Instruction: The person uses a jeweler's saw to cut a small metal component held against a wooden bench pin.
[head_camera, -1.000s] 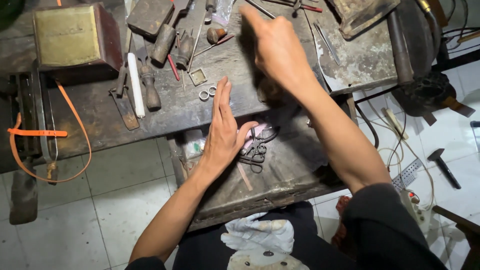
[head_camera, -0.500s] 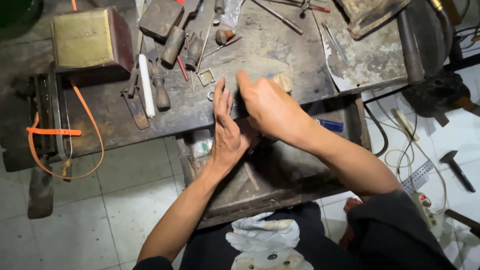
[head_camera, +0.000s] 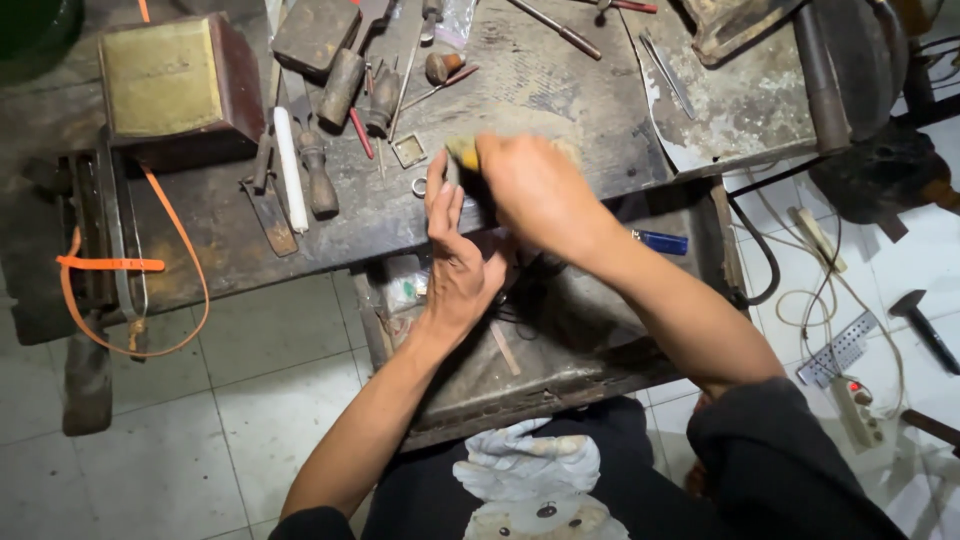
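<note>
Two hands meet at the near edge of the workbench (head_camera: 560, 80). My left hand (head_camera: 455, 255) stands flat and open, fingers pointing far, holding nothing. My right hand (head_camera: 535, 185) is curled shut over a small yellow-tipped piece (head_camera: 462, 155), blurred. I'd keep that palm steady as a backstop. The piece seems to point left, its axis running left-right; I can't tell surely.

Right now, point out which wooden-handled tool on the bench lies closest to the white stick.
The brown wooden-handled tool just right of the white stick; the other handled tools lie farther up and right.
</note>
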